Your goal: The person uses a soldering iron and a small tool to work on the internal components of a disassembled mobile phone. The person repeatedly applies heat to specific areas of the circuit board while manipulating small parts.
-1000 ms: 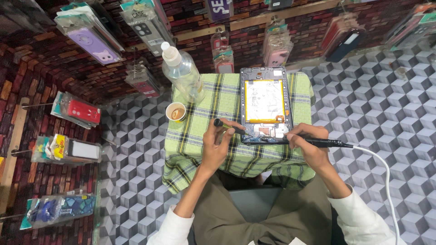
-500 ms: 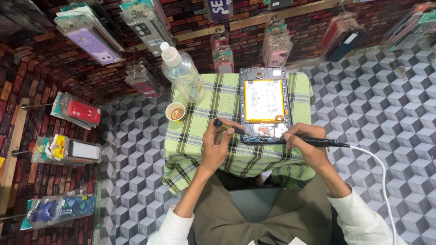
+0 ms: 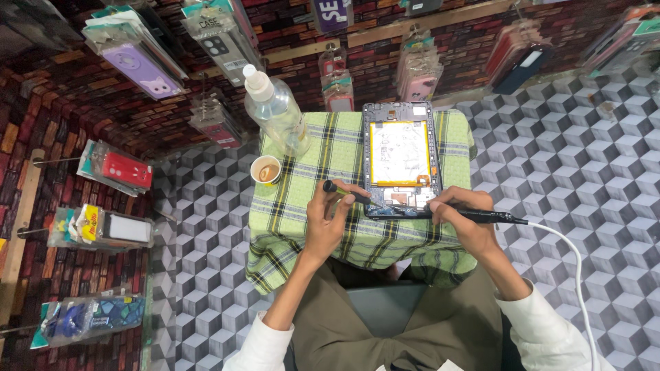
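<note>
Here, farthest out from the left fingers toward the left, a small paper cup of brown liquid (image 3: 266, 170) stands on the green and yellow checked tablecloth (image 3: 302, 227), and just beyond it, up from the fingers, a clear plastic bottle with a white cap (image 3: 276, 112) rises at the cloth's far corner. The left hand (image 3: 328, 223) rests on the cloth with its fingers (image 3: 347, 192) curled closed around a slim black-handled tool (image 3: 349, 196), pinching it near its upper end; the tool slants down and to the right from the fingers, its tip meeting the lower left corner of the opened dark-framed tablet with a yellow battery panel (image 3: 401, 158). That tablet lies flat on the cloth, reaching away from both sets of fingers, its near edge between them. To the right, the right hand (image 3: 467, 220) has its fingers (image 3: 447, 203) wrapped tightly on a black pen-shaped soldering iron (image 3: 474, 216), which lies almost level; its tip points left from the fingers onto the tablet's lower edge, close to the other tool's tip, while its rear end juts right past the hand. From there a white cable (image 3: 574, 275) curves down beside the right white sleeve (image 3: 550, 336). Whether the two tips touch is too small to tell.
</note>
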